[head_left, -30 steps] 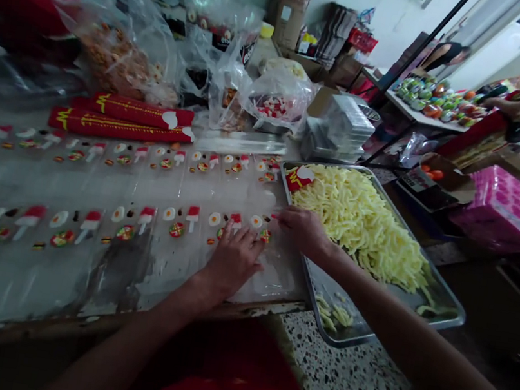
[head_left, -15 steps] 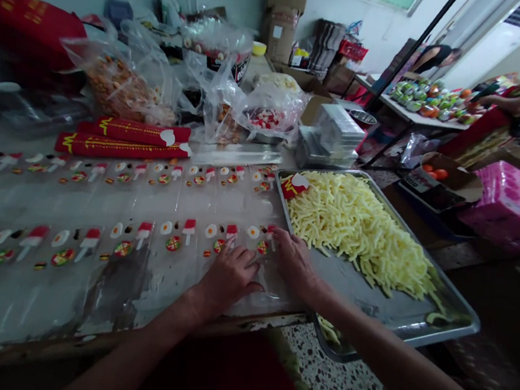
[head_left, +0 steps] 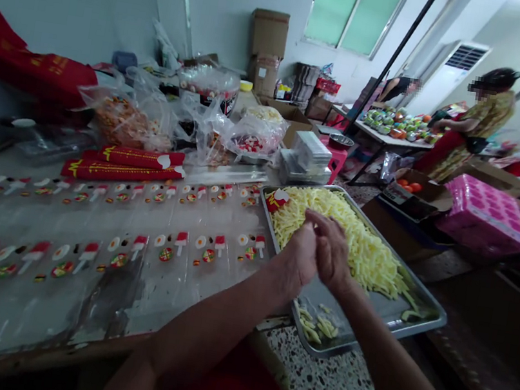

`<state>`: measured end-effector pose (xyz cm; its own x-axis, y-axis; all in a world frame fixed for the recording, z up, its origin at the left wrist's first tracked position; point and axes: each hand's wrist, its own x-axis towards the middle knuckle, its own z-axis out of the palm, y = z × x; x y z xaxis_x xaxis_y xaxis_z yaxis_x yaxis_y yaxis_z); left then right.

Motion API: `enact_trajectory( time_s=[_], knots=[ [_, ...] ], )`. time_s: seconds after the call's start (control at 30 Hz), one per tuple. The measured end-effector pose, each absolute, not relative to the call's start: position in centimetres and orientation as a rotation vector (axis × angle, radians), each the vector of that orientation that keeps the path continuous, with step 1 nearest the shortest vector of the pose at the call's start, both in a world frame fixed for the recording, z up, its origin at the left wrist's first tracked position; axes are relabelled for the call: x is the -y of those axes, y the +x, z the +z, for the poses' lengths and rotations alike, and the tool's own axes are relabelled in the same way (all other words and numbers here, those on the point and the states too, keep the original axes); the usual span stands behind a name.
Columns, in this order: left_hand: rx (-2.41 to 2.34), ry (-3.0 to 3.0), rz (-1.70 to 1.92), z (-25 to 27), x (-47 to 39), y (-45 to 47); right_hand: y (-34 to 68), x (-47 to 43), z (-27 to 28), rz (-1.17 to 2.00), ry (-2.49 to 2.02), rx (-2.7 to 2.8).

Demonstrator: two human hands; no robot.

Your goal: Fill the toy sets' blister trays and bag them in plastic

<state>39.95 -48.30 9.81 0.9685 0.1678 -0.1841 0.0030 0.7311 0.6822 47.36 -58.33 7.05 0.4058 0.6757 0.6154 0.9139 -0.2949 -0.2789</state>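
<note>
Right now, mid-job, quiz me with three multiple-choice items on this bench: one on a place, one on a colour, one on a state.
1. Where do both hands hover?
A. Over the near left corner of the metal tray of pale yellow strips
B. Over the long red printed cartons
C. Over the pink box

2. What colour is the box on the far right?
A. Green
B. Pink
C. Black

3. How are the small sweets on the clear plastic sheets arranged?
A. Heaped
B. In rows
C. Bagged

Answers:
A: the left hand and right hand meet above the tray.
B: the box is bright pink.
B: the sweets lie in lines along the sheets.
</note>
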Motion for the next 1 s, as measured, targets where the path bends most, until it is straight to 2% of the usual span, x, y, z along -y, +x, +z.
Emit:
enact_trajectory(
  time_s=[0.13,0.27,0.37,0.53,0.63,0.83,0.93,1.0],
  knots=[
    [-0.088,1.217,0.074,9.3,46.0,39.4,54.7,63.3,5.2,-0.628,-2.501,1.003],
    [-0.479,2.217,0.45,6.5,37.8,41.2,57.7,66.8,5.0,-0.658,-2.63,1.04],
    [-0.699,2.479,0.482,4.3,32.3,45.7,57.6,68.7,4.9,-0.668,-2.669,0.929],
    [-0.334,2.529,0.287,1.3,28.7,51.9,54.5,73.3,3.2,-0.479,-2.585,0.75],
    [-0.221,2.527,0.289,0.5,28.2,53.0,52.3,74.8,1.9,-0.5,-2.57,0.606],
    [-0.345,2.512,0.415,2.1,28.6,52.2,52.1,69.3,0.2,-0.51,-2.843,0.404],
    [-0.389,2.494,0.51,3.7,28.4,50.3,51.2,67.5,0.8,-0.278,-3.019,0.584],
    [-0.352,2.496,0.539,4.4,28.1,48.6,50.1,68.7,1.7,-0.089,-2.934,0.748]
  ],
)
